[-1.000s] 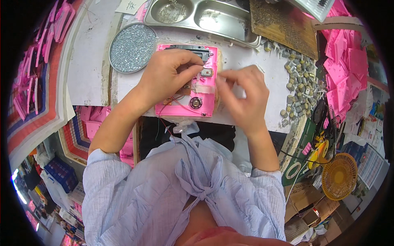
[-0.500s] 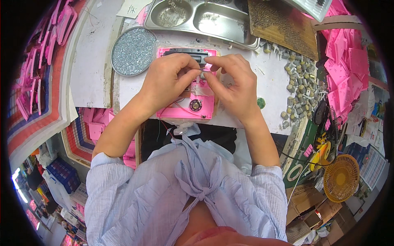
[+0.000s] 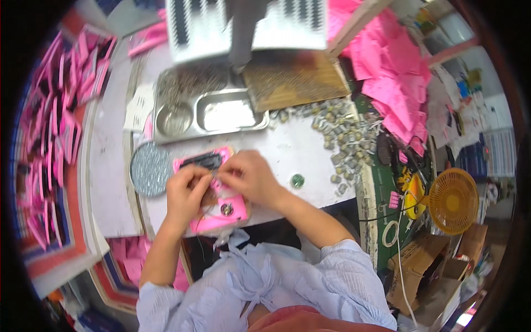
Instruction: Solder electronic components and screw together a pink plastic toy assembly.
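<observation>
A pink plastic casing (image 3: 237, 209) lies at the table's near edge, with a long black part (image 3: 203, 161) across its far end and a small round dark part (image 3: 227, 209) near its close end. My left hand (image 3: 184, 191) is over the casing's left side, thumb and forefinger pinched together. From the right, my right hand (image 3: 251, 176) meets it with its fingers pinched too. The fingertips of both hands almost touch just below the black part. What they pinch is too small and blurred to name. Thin wires show beside the left hand.
A round tray of small silvery pieces (image 3: 151, 169) sits left of the casing. Beyond are a metal compartment tray (image 3: 213, 131) and a brown board (image 3: 298, 88). Small grey cylinders (image 3: 345, 146) and a green round object (image 3: 297, 181) lie to the right. Pink parts (image 3: 381, 72) are heaped farther off.
The whole view has shifted, so the casing and hands sit lower and farther left, and more of the far table shows. Both hands stay pinched over the casing.
</observation>
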